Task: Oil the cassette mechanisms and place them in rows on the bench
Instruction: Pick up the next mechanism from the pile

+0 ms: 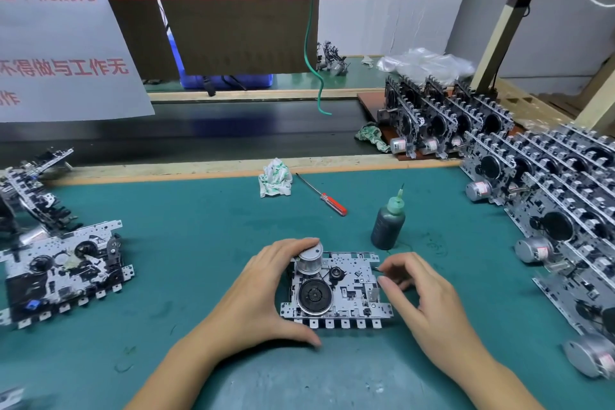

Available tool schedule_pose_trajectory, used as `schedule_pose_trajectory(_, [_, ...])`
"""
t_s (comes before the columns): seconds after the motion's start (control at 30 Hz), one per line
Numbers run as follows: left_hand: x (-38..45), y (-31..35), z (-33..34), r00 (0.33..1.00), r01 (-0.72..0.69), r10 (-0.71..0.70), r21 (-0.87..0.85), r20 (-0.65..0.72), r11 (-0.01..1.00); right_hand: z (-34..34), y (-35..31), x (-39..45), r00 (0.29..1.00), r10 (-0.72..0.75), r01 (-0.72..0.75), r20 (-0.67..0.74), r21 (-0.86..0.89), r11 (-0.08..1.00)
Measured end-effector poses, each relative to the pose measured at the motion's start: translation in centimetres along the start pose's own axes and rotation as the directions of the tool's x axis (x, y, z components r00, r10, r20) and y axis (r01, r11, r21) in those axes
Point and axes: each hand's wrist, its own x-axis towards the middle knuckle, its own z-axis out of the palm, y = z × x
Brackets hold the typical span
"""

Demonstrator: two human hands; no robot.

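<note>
Cassette mechanism flat on green table, near centre; left hand curled round its left edge, fingers on the motor can; right hand at right edge, fingers loosely curled, contact unclear; oil bottle upright just behind; screwdriver, crumpled rag farther; finished rows right; loose mechanisms left.

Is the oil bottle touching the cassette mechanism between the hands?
Apart. The head view shows a strip of green mat between the oil bottle base and the cassette mechanism.
</note>
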Motion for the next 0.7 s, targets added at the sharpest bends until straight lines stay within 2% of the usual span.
schedule_pose_trajectory(0.33, [-0.1, 0.0, 0.3, 1.000, -0.019, 0.019, -0.040, 0.004, 0.999, -0.4, -0.3, 0.0, 0.999, 0.046, -0.047, 0.007, 0.081, 0.996])
schedule_pose_trajectory(0.53, [-0.1, 0.1, 0.2, 1.000, -0.028, 0.028, -0.028, 0.001, 0.999, -1.6, -1.9, 1.2, 0.957, -0.055, 0.081, 0.284, -0.081, 0.993])
schedule_pose_trajectory(0.7, [-0.3, 0.3, 0.2, 1.000, -0.019, 0.018, -0.018, -0.008, 1.000, -1.9, -3.2, 2.7, 0.849, -0.034, 0.194, 0.527, -0.251, 0.948])
